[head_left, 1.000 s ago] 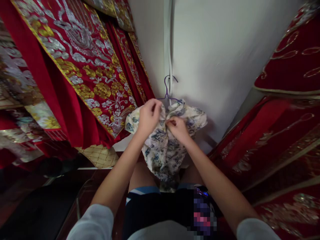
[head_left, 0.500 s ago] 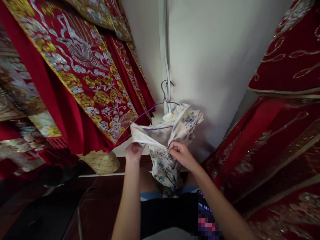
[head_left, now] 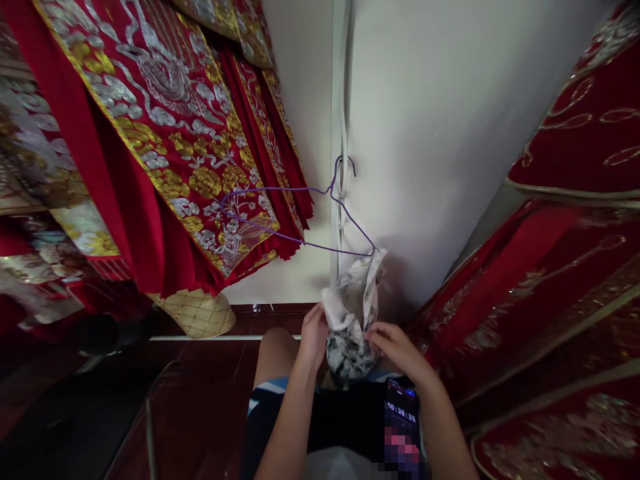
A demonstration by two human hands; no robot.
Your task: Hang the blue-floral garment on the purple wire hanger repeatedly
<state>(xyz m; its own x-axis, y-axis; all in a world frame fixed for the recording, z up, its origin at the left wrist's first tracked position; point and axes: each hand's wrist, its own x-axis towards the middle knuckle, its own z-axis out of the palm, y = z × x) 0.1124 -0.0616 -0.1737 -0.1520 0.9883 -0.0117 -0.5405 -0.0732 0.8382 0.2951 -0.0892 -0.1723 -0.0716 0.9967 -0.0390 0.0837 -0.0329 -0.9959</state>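
Note:
A purple wire hanger (head_left: 304, 242) hangs by its hook from a pale strap (head_left: 343, 100) at the wall. Its left arm is bare. A white garment with a dark floral print (head_left: 350, 353) trails from the hanger's right corner, bunched low above the lap. My left hand (head_left: 314, 337) is closed on the garment's left side, the fingertips partly hidden by cloth. On the other side my right hand (head_left: 395, 343) pinches the edge of the garment's opening between thumb and fingers.
Red costumes with gold and silver embroidery (head_left: 175, 133) hang at the left. More red embroidered cloth (head_left: 540, 267) fills the right side. A phone with a running timer (head_left: 401, 407) lies on my lap. A dark seat-like shape (head_left: 65, 413) stands lower left.
The garment's left shoulder has come off the hanger, and my left hand has moved right with it. The hanger has swung and tilted. My right hand has shifted slightly right and down.

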